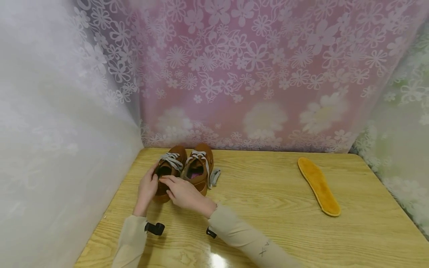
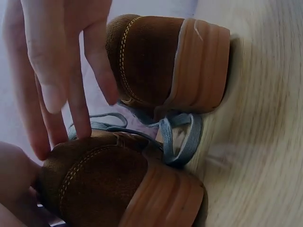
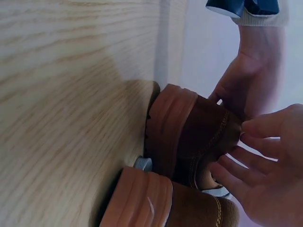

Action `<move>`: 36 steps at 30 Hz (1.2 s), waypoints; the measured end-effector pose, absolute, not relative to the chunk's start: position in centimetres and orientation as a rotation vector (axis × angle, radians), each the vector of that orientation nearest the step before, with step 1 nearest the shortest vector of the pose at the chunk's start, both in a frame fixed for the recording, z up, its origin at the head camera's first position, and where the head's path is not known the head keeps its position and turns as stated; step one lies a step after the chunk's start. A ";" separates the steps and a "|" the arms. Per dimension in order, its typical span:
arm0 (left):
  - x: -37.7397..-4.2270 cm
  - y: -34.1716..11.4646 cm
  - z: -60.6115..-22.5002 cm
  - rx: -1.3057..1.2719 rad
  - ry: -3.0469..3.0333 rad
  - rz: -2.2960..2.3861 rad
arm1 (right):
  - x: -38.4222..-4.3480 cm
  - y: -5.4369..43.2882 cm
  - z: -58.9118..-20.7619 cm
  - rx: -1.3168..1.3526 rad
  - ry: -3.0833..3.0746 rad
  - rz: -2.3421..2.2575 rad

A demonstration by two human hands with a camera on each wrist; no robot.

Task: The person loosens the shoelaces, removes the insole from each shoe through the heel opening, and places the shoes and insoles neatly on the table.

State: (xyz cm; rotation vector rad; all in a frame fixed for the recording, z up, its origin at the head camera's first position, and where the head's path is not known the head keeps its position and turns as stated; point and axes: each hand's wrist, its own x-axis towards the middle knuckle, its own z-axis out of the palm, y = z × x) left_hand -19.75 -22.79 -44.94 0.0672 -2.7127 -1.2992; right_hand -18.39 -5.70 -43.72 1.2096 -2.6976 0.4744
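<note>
apparently gripping a brown lace-up shoe [image 2: 106, 177] with the left hand [image 1: 147, 188] to steady it, while touching its heel collar [image 3: 232, 128] with the outstretched, non-grasping right hand [image 1: 186, 191].

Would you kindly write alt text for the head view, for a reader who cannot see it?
A person's left hand and right hand work at the opening of a brown laced shoe, a second shoe close on its right. Farther right on the wooden table lies a yellow insole; a floral backdrop hangs behind.
</note>
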 end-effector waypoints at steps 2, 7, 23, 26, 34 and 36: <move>-19.7 -22.7 -44.9 0.081 -2.717 -1.290 | -18.3 -5.8 -44.0 1.215 -2.689 0.440; -19.2 -22.4 -44.7 0.121 -2.709 -1.313 | -18.0 -5.8 -44.1 1.226 -2.683 0.448; -17.8 -20.8 -44.1 0.061 -2.512 -1.457 | -16.7 -2.0 -44.1 1.252 -2.654 0.692; -18.3 -21.2 -44.1 -0.098 -2.611 -1.309 | -16.3 -1.2 -44.2 1.262 -2.616 0.701; -18.2 -21.6 -44.3 -0.210 -2.734 -1.251 | -15.5 0.1 -44.6 1.314 -2.554 0.660; -18.1 -21.4 -44.3 -0.206 -2.741 -1.231 | -15.4 0.5 -44.8 1.320 -2.548 0.667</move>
